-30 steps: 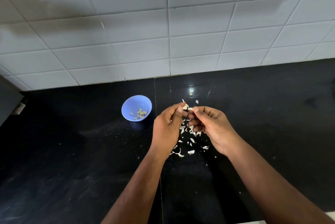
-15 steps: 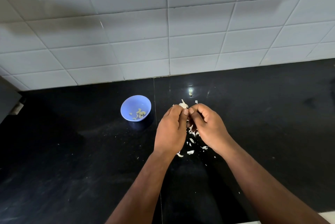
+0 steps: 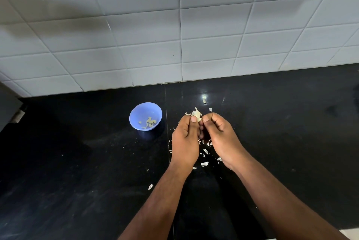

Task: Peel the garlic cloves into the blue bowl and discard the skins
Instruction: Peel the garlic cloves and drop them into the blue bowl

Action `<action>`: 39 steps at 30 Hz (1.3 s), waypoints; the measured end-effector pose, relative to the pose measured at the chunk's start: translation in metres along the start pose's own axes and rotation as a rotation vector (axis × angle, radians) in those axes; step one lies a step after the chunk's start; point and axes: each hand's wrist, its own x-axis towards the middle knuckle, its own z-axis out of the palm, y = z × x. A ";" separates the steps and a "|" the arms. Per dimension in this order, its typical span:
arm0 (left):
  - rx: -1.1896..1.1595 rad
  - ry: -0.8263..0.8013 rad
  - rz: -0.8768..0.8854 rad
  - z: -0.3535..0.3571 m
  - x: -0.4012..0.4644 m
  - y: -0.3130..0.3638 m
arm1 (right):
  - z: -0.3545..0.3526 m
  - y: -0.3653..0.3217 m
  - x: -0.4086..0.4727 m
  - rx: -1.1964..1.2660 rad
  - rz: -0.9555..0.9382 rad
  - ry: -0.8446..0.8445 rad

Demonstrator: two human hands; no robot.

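Closer together now, left hand [image 3: 184, 142] and right hand [image 3: 221, 138] both pinch the garlic [image 3: 196, 113].

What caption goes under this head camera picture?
Both hands, left and right, pinch a garlic clove beside the blue bowl.

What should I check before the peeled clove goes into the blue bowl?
1. Garlic clove gripped: ok, both the left hand and the right hand pinch it.
2. Clove fully peeled: cannot tell, fingers hide most of it.
3. Blue bowl upright with room: ok, only a few peeled cloves inside.
4. Path to bowl: ok, it sits close by, left of the hands.
5. Skins discarded: not ok, they lie scattered on the counter.
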 end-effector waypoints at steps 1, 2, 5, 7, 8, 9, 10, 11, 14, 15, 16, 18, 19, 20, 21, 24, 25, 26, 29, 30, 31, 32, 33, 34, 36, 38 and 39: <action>-0.006 0.006 -0.009 -0.001 0.000 -0.001 | 0.000 0.000 0.000 0.014 -0.008 0.008; -0.008 0.013 -0.016 -0.002 0.001 -0.001 | -0.001 0.000 -0.001 0.039 -0.009 0.013; -0.013 0.001 -0.003 -0.003 0.000 0.002 | -0.005 -0.003 -0.004 0.114 -0.003 -0.024; -0.072 -0.026 -0.026 -0.004 -0.001 0.008 | -0.005 -0.005 -0.005 0.163 -0.015 -0.058; -0.097 -0.039 -0.041 -0.005 -0.001 0.010 | -0.005 -0.005 -0.006 0.180 -0.028 -0.059; -0.115 -0.054 -0.054 -0.006 -0.001 0.012 | -0.005 -0.005 -0.006 0.181 -0.046 -0.052; -0.126 -0.071 -0.064 -0.008 0.001 0.011 | -0.005 -0.005 -0.006 0.171 -0.066 -0.043; -0.137 -0.090 -0.074 -0.009 0.001 0.011 | -0.006 -0.006 -0.006 0.157 -0.078 -0.038; -0.176 -0.148 -0.099 -0.013 0.001 0.010 | -0.007 -0.006 -0.006 0.131 -0.069 -0.032; -0.193 -0.165 -0.105 -0.014 0.001 0.010 | -0.008 -0.006 -0.005 0.131 -0.061 -0.023; -0.208 -0.178 -0.114 -0.015 0.001 0.010 | -0.010 -0.006 -0.005 0.133 -0.053 -0.017; -0.233 -0.213 -0.139 -0.017 0.002 0.010 | -0.011 -0.006 -0.004 0.138 -0.046 -0.012; -0.242 -0.234 -0.147 -0.018 0.003 0.010 | -0.011 -0.006 -0.004 0.141 -0.049 -0.011; -0.246 -0.251 -0.154 -0.019 0.004 0.010 | -0.011 -0.005 -0.005 0.143 -0.052 -0.006; -0.247 -0.260 -0.157 -0.019 0.004 0.010 | -0.011 -0.005 -0.006 0.144 -0.055 0.003; -0.236 -0.231 -0.150 -0.017 0.004 0.010 | -0.010 -0.002 -0.006 0.133 -0.056 0.037; -0.227 -0.214 -0.145 -0.016 0.004 0.010 | -0.009 0.000 -0.006 0.119 -0.059 0.044; -0.220 -0.199 -0.136 -0.016 0.003 0.009 | -0.009 0.002 -0.005 0.100 -0.063 0.054; -0.198 -0.156 -0.101 -0.013 0.002 0.007 | -0.009 0.004 -0.004 0.017 -0.075 0.093; -0.187 -0.136 -0.088 -0.012 0.001 0.008 | -0.009 0.004 -0.004 -0.001 -0.076 0.095; -0.177 -0.116 -0.077 -0.011 0.001 0.008 | -0.008 0.004 -0.004 -0.003 -0.073 0.088; -0.170 -0.098 -0.067 -0.010 0.002 0.008 | -0.008 0.003 -0.004 0.010 -0.062 0.079; -0.160 -0.080 -0.059 -0.009 0.002 0.008 | -0.007 0.002 -0.005 0.037 -0.044 0.072; -0.151 -0.064 -0.051 -0.009 0.003 0.008 | -0.008 0.001 -0.004 0.072 -0.024 0.072; -0.134 -0.045 -0.038 -0.010 0.003 0.007 | -0.008 -0.004 -0.004 0.135 0.009 0.069; -0.102 -0.051 -0.008 -0.012 0.004 0.006 | -0.010 -0.007 -0.004 0.164 0.042 0.049; -0.085 -0.061 0.012 -0.013 0.004 0.004 | -0.011 -0.009 -0.004 0.174 0.055 0.035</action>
